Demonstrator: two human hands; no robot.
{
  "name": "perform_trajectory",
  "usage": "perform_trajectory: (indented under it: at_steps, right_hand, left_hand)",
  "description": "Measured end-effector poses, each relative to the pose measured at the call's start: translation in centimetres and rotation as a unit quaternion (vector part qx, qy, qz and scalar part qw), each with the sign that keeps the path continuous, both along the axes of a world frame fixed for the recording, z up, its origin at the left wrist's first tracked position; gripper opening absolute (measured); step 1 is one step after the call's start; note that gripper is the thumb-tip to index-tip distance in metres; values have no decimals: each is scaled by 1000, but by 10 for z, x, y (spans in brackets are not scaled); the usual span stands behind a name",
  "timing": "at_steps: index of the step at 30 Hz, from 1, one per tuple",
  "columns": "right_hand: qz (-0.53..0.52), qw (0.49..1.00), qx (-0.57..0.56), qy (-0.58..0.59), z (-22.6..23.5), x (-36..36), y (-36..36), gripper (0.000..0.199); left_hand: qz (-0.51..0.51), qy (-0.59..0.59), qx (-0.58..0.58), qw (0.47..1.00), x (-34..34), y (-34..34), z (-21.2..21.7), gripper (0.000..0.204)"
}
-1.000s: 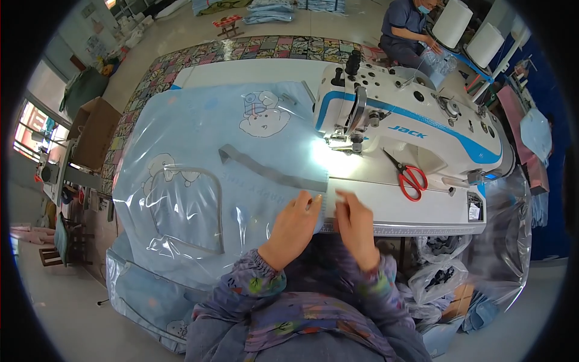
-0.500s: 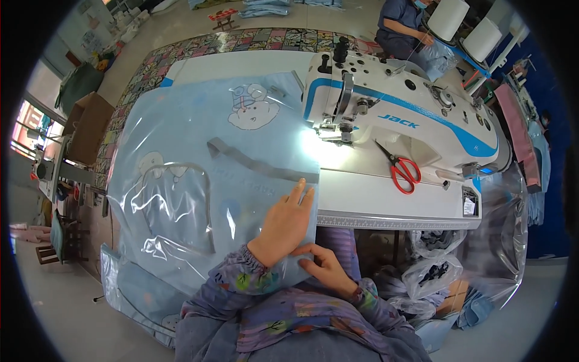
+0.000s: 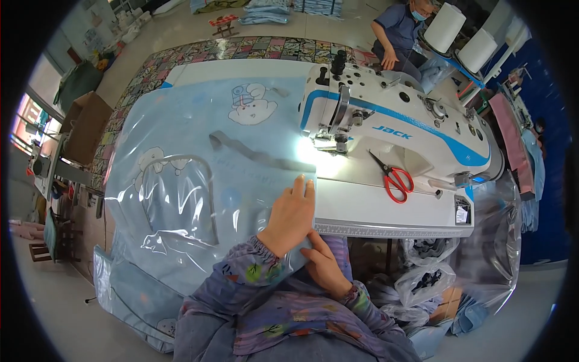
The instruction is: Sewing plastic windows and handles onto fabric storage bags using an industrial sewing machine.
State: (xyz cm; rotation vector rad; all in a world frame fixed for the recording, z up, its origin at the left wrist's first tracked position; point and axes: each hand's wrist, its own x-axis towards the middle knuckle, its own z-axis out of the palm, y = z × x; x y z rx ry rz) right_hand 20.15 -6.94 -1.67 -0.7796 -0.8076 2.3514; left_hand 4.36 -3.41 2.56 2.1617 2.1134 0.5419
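A large glossy light-blue plastic sheet [image 3: 241, 193] with white cartoon animals covers the left of the sewing table, its right edge beside the sewing machine's lit needle area. A grey strip [image 3: 253, 160] lies across it, its right end near that edge. My left hand [image 3: 291, 214] is flat on the sheet, fingers stretched, fingertips at the strip's right end. Lower down, my right hand [image 3: 325, 264] holds the sheet's right edge between thumb and fingers. The white-and-blue sewing machine [image 3: 398, 114] stands at right. Red-handled scissors [image 3: 395, 180] lie on the table under its arm.
A ruler strip [image 3: 392, 228] runs along the table's front edge. Clear plastic bags [image 3: 425, 280] with dark pieces hang below at right. White thread cones [image 3: 445, 29] stand behind the machine, near a seated co-worker [image 3: 398, 36]. A cardboard box [image 3: 89, 128] sits far left.
My right hand has moved slightly up along the sheet's edge, its fingers more upright. The left hand stays on the strip's end. The view has shifted a little; the co-worker's posture has changed.
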Motion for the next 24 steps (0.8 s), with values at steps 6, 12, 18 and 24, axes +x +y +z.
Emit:
perform_trajectory:
  at_steps: [6, 12, 18, 24]
  right_hand:
    - [-20, 995, -81, 59, 10, -9, 28, 64]
    - [-29, 995, -61, 79, 12, -29, 48, 64]
    - [34, 951, 275, -137, -26, -4, 29, 46]
    - [103, 906, 382, -153, -50, 34, -33, 43]
  left_hand:
    - [15, 14, 22, 1000, 4, 15, -3, 44]
    - [26, -23, -39, 999, -10, 40, 0, 45]
    - [-71, -34, 64, 995, 11, -18, 26, 51]
    - [-66, -96, -40, 992, 36, -115, 16, 65]
